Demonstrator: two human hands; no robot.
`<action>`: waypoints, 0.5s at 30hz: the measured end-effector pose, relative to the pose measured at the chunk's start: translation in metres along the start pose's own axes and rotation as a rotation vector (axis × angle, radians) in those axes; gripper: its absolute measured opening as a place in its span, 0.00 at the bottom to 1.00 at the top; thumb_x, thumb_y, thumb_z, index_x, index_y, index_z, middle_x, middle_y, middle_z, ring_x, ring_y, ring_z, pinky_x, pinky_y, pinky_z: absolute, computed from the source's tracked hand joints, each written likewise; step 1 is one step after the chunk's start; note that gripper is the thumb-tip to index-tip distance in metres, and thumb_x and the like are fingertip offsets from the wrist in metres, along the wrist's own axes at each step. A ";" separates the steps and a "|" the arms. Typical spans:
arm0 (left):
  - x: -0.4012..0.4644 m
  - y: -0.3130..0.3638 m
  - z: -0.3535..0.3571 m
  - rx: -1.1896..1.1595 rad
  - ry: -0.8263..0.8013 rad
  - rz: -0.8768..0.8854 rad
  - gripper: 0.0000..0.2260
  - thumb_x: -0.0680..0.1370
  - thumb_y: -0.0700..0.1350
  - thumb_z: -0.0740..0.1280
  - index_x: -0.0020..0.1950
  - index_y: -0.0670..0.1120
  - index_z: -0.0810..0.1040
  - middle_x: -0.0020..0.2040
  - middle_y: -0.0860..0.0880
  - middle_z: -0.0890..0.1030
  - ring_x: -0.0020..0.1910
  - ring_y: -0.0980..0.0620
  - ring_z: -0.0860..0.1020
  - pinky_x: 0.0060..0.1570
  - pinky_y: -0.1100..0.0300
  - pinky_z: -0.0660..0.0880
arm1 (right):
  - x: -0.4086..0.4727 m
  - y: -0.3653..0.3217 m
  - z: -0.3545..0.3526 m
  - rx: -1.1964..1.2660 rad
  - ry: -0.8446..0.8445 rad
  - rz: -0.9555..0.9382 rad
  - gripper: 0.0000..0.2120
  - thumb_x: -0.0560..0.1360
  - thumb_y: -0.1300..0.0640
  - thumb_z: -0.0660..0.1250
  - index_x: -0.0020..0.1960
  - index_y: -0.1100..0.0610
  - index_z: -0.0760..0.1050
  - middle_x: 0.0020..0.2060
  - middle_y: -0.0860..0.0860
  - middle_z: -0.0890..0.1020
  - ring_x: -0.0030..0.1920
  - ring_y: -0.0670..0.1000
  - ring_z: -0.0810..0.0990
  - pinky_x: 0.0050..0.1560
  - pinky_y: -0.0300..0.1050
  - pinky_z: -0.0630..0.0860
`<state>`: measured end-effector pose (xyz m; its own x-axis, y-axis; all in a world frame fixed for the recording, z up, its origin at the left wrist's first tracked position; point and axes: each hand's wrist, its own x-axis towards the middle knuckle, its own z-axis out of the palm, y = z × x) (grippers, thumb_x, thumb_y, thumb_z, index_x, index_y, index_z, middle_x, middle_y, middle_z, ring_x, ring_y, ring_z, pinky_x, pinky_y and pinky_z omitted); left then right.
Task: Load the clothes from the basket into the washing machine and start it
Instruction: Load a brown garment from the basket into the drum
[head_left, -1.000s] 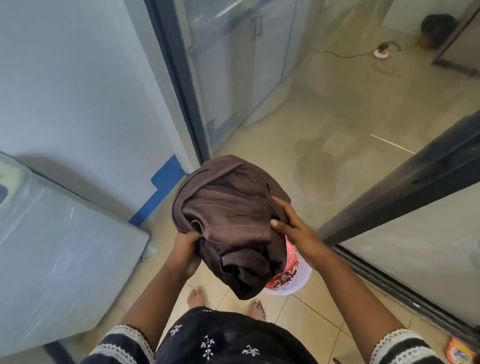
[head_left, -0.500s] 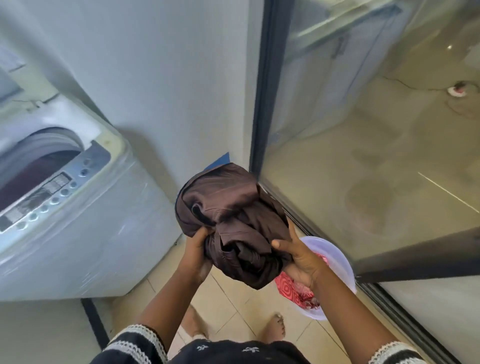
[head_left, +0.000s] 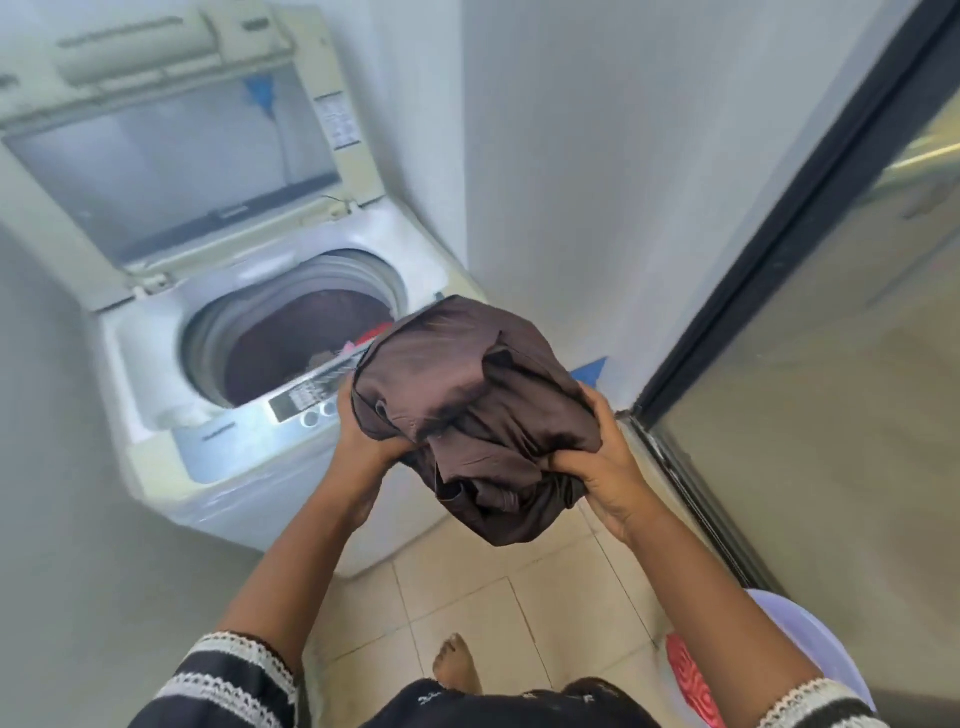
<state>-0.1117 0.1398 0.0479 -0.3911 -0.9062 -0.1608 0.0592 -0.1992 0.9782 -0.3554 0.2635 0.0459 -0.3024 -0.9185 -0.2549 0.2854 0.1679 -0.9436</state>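
Note:
A bundled dark brown garment (head_left: 467, 395) hangs in the air in front of me, just right of the washing machine's control panel (head_left: 306, 405). My left hand (head_left: 363, 441) grips its lower left side and my right hand (head_left: 597, 457) grips its lower right. The top-loading washing machine (head_left: 156, 467) stands at the left with its lid (head_left: 171, 150) raised. Dark and red clothes (head_left: 306, 338) lie in its drum. The pale lilac basket (head_left: 810, 639) sits on the floor at the lower right with a red cloth (head_left: 688, 675) in it.
A white wall rises behind and to the right of the machine. A dark-framed glass sliding door (head_left: 779, 218) runs along the right. Beige floor tiles (head_left: 467, 613) lie between the machine and the basket, with my bare foot (head_left: 457, 660) on them.
My view has swung left from the glass door to the washing machine. Both hands have carried the brown bundle away from the basket to just beside the open drum.

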 end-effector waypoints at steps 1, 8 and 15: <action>0.005 0.002 -0.016 0.014 0.029 0.023 0.45 0.64 0.32 0.79 0.74 0.51 0.62 0.67 0.42 0.75 0.61 0.37 0.78 0.44 0.42 0.81 | 0.011 -0.003 0.014 -0.033 -0.019 -0.010 0.42 0.61 0.72 0.74 0.70 0.45 0.69 0.62 0.52 0.79 0.61 0.55 0.80 0.57 0.51 0.79; 0.032 0.020 -0.096 0.014 0.207 0.090 0.37 0.67 0.31 0.75 0.71 0.47 0.64 0.62 0.42 0.78 0.53 0.40 0.80 0.40 0.53 0.80 | 0.085 -0.036 0.094 -0.256 -0.146 -0.083 0.44 0.60 0.67 0.74 0.70 0.39 0.68 0.64 0.47 0.77 0.62 0.51 0.78 0.61 0.53 0.78; 0.077 0.028 -0.162 -0.032 0.412 0.054 0.35 0.66 0.33 0.74 0.71 0.45 0.67 0.59 0.39 0.79 0.49 0.46 0.81 0.42 0.52 0.79 | 0.190 -0.047 0.175 -0.349 -0.331 -0.093 0.43 0.59 0.66 0.74 0.70 0.42 0.68 0.65 0.48 0.76 0.61 0.49 0.78 0.54 0.44 0.79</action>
<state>0.0081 0.0039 0.0413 0.0133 -0.9878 -0.1555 0.1007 -0.1534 0.9830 -0.2674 0.0190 0.0790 0.0093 -0.9903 -0.1389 -0.0685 0.1379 -0.9881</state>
